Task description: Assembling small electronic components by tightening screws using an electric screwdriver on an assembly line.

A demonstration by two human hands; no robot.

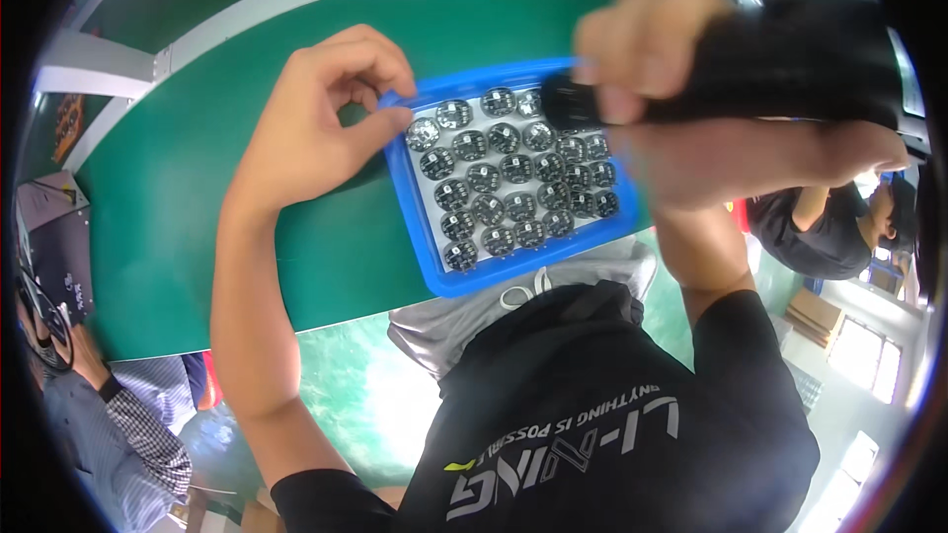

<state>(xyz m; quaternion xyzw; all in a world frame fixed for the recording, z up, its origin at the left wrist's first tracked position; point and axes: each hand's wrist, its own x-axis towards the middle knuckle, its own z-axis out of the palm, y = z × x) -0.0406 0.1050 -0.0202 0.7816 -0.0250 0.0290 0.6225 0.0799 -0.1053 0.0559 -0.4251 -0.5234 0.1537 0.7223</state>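
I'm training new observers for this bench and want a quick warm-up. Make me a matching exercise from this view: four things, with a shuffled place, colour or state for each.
Column one
1. left hand
2. right hand
3. tray
4. tabletop

Column two
A. green
B. gripping a blurred black object
C. blue, with rows of round parts inside
D. at the tray's upper-left corner in the picture

Right pairs: 1-D, 2-B, 3-C, 4-A

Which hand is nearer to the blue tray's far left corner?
Left. The left hand touches this corner; the right hand is off to the right, holding a black tool.
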